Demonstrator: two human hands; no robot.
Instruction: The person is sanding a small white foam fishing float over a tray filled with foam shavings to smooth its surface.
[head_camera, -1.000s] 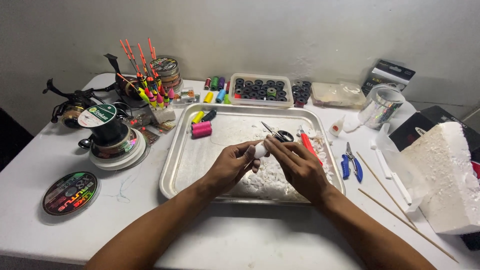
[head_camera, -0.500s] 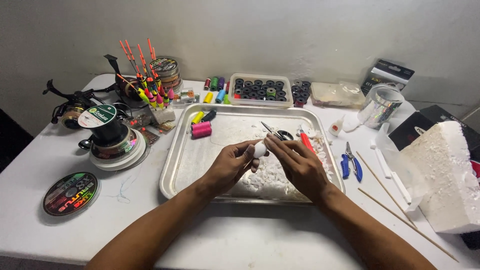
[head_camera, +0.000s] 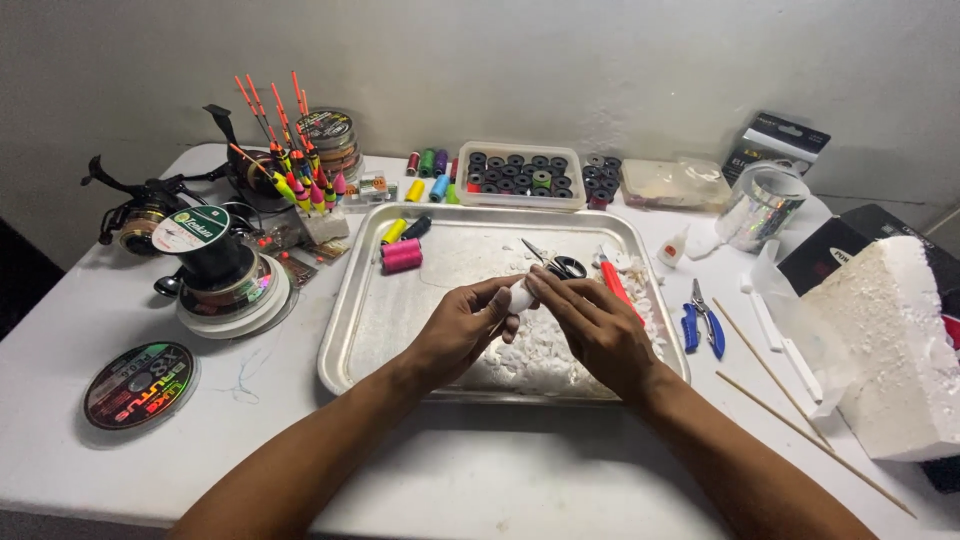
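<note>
Left hand (head_camera: 462, 328) and right hand (head_camera: 592, 325) both pinch a small white foam piece (head_camera: 520, 296) – fingers closed around it, above the metal tray (head_camera: 370, 320) of foam shavings (head_camera: 540, 350).

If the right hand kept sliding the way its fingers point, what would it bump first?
The right hand points up-left, its fingertips already on the small white foam piece, pinched with the left hand. Past that, probably the pink thread spool, though depth is hard to judge.
</note>
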